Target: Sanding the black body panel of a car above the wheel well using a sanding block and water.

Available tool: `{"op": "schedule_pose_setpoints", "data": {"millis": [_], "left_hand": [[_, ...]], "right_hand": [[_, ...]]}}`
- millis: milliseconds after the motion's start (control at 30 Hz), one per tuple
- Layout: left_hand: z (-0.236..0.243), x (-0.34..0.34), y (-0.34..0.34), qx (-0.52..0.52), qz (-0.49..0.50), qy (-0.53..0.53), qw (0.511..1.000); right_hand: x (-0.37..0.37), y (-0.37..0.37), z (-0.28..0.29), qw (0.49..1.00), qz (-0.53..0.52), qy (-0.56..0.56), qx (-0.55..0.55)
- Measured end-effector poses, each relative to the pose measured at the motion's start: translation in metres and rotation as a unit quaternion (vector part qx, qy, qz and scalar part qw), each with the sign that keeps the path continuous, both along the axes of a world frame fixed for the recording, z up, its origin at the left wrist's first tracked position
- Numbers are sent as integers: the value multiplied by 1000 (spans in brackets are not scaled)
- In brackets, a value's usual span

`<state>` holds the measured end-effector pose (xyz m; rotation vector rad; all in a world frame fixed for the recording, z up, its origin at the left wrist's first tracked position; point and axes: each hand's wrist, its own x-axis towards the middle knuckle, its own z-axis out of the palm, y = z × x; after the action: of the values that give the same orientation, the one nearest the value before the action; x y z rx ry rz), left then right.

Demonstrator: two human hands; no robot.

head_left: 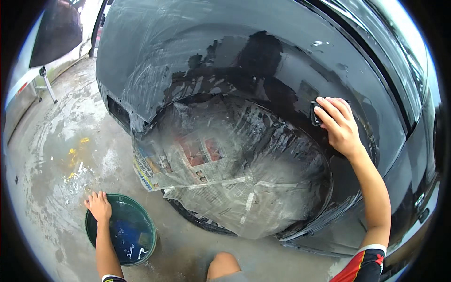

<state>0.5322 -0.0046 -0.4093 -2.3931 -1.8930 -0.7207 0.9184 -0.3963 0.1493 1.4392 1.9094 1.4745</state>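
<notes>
My right hand [339,123] presses a small black sanding block [315,114] to the dark car body panel [324,70], above the right side of the wheel arch. Its fingers are closed over the block and hide most of it. The panel is wet and shiny around the arch, with pale dusty streaks toward the upper left. Low on the left, my left hand [98,207] grips the rim of a green bucket [154,229] standing on the floor. Dark water [123,232] lies in the bucket.
Dusty newspaper sheets [225,197] cover the wheel, whose tire [197,218] shows below. The wet concrete floor [61,188] has yellow stains [73,152]. A metal stand [47,84] and a dark panel [56,33] are at the far left. My knee [223,264] is at the lower edge.
</notes>
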Motion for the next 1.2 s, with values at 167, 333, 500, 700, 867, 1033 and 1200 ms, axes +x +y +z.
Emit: {"op": "schedule_pose_setpoints", "data": {"millis": [167,333,500,700,867,1033,1200], "left_hand": [[-2,24,12,35,-14,-15,999],[-17,13,9,95,-2,-27,995],[-14,11,5,94,-3,-51,994],[-15,29,14,121,-23,-38,992],[-38,7,15,128,0,-21,992],[-39,18,22,113,-6,-26,993],[-42,18,23,109,-17,-19,994]], "right_hand": [[-14,172,8,994,101,-13,-39],[-28,212,8,988,124,-10,-86],[-13,86,16,997,12,-1,-82],[-30,244,19,992,104,-58,-52],[-18,151,-5,999,45,-20,8],[-20,138,4,998,32,-23,56],[-28,207,19,994,34,-78,68]]}}
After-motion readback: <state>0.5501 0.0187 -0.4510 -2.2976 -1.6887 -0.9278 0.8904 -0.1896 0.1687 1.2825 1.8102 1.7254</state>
